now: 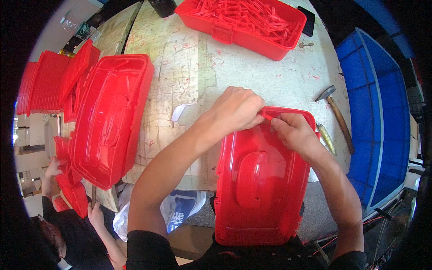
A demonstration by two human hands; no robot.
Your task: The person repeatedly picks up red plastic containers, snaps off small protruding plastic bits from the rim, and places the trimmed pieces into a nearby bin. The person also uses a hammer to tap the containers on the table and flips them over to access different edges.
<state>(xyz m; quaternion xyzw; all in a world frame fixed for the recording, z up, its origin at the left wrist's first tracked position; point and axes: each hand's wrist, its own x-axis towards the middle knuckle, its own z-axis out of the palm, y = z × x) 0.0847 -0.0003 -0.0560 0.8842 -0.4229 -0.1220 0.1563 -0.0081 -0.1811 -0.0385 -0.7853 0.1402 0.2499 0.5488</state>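
Observation:
A red plastic toolbox lid (274,193), with a raised oval shape in its middle, is tilted in front of me, its near end overhanging the table edge. Both my hands meet at its far rim. My left hand (240,108) is closed, its thumb and fingers pinched at the rim on one end of a small red plastic piece (266,115). From the other side, my right hand (294,131) pinches the same piece, its forearm crossing the lid's right edge. The fingers partly hide the piece, so its exact shape is unclear.
A red bin (225,35) heaped with thin red pieces stands at the back. Right lie a hammer (335,108), a yellowish tool (326,138) and a blue crate (366,121). Left are another red lid (108,121), stacked red parts (47,81) and a co-worker (81,234) handling red parts.

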